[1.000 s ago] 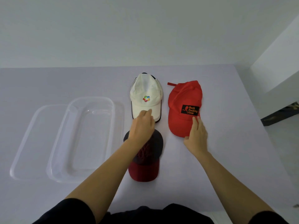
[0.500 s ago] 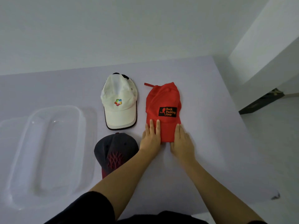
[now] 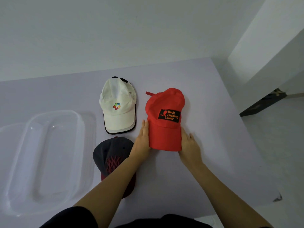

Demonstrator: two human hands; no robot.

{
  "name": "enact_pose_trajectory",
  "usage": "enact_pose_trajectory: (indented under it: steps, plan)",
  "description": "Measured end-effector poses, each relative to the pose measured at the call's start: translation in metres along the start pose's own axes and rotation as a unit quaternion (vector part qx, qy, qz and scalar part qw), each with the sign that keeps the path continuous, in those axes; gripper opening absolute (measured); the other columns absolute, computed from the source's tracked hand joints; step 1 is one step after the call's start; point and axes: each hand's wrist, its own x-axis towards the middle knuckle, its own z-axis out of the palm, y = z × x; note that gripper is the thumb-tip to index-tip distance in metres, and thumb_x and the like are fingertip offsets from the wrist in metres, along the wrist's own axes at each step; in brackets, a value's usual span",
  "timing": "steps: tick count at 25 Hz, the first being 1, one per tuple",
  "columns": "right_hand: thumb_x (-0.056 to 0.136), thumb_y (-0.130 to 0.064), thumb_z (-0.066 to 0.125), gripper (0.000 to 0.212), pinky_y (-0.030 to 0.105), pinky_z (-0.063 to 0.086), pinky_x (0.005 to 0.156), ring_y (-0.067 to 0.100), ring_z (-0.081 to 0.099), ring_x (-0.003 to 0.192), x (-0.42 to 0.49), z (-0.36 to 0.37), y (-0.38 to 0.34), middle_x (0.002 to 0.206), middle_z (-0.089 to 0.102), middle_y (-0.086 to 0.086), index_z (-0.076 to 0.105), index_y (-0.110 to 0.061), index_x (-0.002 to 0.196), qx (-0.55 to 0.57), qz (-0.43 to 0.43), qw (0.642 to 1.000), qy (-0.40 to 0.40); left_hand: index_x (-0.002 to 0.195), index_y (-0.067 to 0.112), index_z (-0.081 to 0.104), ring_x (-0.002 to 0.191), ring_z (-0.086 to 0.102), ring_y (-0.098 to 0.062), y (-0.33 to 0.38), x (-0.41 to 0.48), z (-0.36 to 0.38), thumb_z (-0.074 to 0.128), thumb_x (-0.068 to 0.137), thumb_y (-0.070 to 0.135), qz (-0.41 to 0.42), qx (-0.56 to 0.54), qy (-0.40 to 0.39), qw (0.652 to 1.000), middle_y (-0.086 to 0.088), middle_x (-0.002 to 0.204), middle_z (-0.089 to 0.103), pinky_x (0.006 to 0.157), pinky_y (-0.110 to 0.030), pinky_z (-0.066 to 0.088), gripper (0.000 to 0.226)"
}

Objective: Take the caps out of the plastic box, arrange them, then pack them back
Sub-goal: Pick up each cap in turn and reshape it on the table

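Observation:
Three caps lie on the pale table. A red cap (image 3: 165, 129) with a black "Back Packing Gear" patch sits at the right. My left hand (image 3: 142, 139) presses against the left edge of its brim, and my right hand (image 3: 189, 143) against the right edge, so both hold the brim between them. A white cap (image 3: 118, 109) with a coloured logo lies to the left of the red one. Nearer to me, a dark grey cap (image 3: 113, 155) with a red brim is partly hidden under my left forearm. The clear plastic box (image 3: 47, 162) stands empty at the left.
A clear lid (image 3: 9, 137) lies partly under or beside the box at the far left. The table's right edge (image 3: 256, 162) drops to a light floor, and a white wall rises behind. A dark object (image 3: 263, 102) lies on the floor at the right.
My left hand left the dark grey cap and went to the red cap. Both hands moved from on top of the red brim to its two side edges. The view turned left.

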Motion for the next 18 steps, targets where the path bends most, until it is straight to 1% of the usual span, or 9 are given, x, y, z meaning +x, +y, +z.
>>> enact_pose_trajectory:
  steps: [2,5,7,9,11,14,16,17,18]
  plan:
    - [0.084,0.001,0.046,0.051,0.054,0.048,0.091,0.048,0.06,0.095,-0.01,-0.008,-0.006,0.109,0.066,0.023,0.044,0.001,0.134,0.058,-0.003,0.998,-0.003,0.148,0.012,-0.006,0.146,0.016,-0.025,0.002,-0.003,-0.005,0.058,0.088,0.008,0.032,-0.019,-0.002,0.999,-0.014,0.159,0.005,0.117,-0.038,0.021,0.087]
    - [0.081,-0.007,0.043,0.048,0.043,0.054,0.076,0.04,0.063,0.077,-0.02,-0.009,-0.021,0.092,0.068,0.018,0.052,-0.001,0.128,0.178,0.009,0.984,0.015,0.15,0.01,0.004,0.14,0.029,-0.02,0.018,-0.013,-0.001,0.054,0.088,0.016,0.036,-0.088,0.018,0.995,-0.01,0.156,0.021,0.109,-0.022,0.025,0.079]
    - [0.081,-0.011,0.043,0.048,0.041,0.054,0.067,0.032,0.064,0.071,-0.027,-0.006,-0.028,0.088,0.067,0.015,0.053,-0.005,0.128,0.233,0.036,0.972,0.01,0.15,0.012,0.007,0.137,0.033,-0.017,0.024,-0.018,0.001,0.049,0.086,0.023,0.017,-0.124,0.021,0.992,-0.006,0.155,0.026,0.102,-0.014,0.024,0.077]
    - [0.081,-0.013,0.044,0.048,0.042,0.054,0.066,0.029,0.064,0.071,-0.033,-0.006,-0.028,0.09,0.067,0.014,0.053,-0.007,0.128,0.242,0.043,0.969,0.014,0.15,0.015,0.006,0.138,0.035,-0.021,0.02,-0.023,-0.001,0.052,0.09,0.017,0.014,-0.113,0.019,0.993,-0.005,0.155,0.026,0.1,-0.012,0.025,0.075]
    - [0.082,-0.013,0.044,0.048,0.042,0.055,0.068,0.03,0.064,0.073,-0.034,-0.009,-0.028,0.091,0.067,0.013,0.053,-0.006,0.129,0.227,0.026,0.973,0.023,0.15,0.015,0.004,0.138,0.036,-0.024,0.021,-0.028,-0.002,0.052,0.092,0.012,0.027,-0.086,0.015,0.996,-0.006,0.156,0.023,0.105,-0.02,0.029,0.075]
    - [0.083,-0.015,0.044,0.048,0.041,0.055,0.077,0.028,0.066,0.079,-0.03,-0.017,-0.039,0.095,0.069,0.012,0.053,-0.011,0.13,0.262,0.059,0.963,0.021,0.15,0.017,0.008,0.135,0.04,-0.026,0.034,-0.039,0.002,0.047,0.096,0.016,-0.013,-0.152,0.052,0.987,-0.008,0.153,0.031,0.109,-0.035,0.035,0.067]
    - [0.084,-0.011,0.043,0.048,0.046,0.048,0.095,0.033,0.065,0.085,-0.025,-0.024,-0.034,0.1,0.07,0.011,0.05,-0.012,0.132,0.207,0.028,0.978,0.016,0.151,0.013,0.004,0.136,0.037,-0.026,0.028,-0.038,-0.003,0.051,0.093,0.014,-0.008,-0.099,0.037,0.994,-0.01,0.155,0.025,0.108,-0.032,0.033,0.074]
    - [0.085,-0.007,0.042,0.05,0.046,0.04,0.105,0.035,0.064,0.09,-0.024,-0.025,-0.026,0.104,0.07,0.01,0.047,-0.012,0.134,0.164,0.009,0.986,0.011,0.15,0.01,0.001,0.139,0.032,-0.025,0.02,-0.036,-0.007,0.054,0.09,0.01,-0.002,-0.066,0.002,0.998,-0.01,0.157,0.019,0.109,-0.028,0.029,0.08]
    - [0.086,-0.003,0.042,0.053,0.044,0.031,0.111,0.036,0.063,0.097,-0.022,-0.027,-0.017,0.112,0.068,0.009,0.042,-0.012,0.138,0.128,0.003,0.992,0.009,0.15,0.011,-0.001,0.14,0.029,-0.023,0.017,-0.035,-0.013,0.053,0.087,0.003,0.001,-0.081,-0.043,0.996,-0.007,0.156,0.018,0.109,-0.025,0.028,0.083]
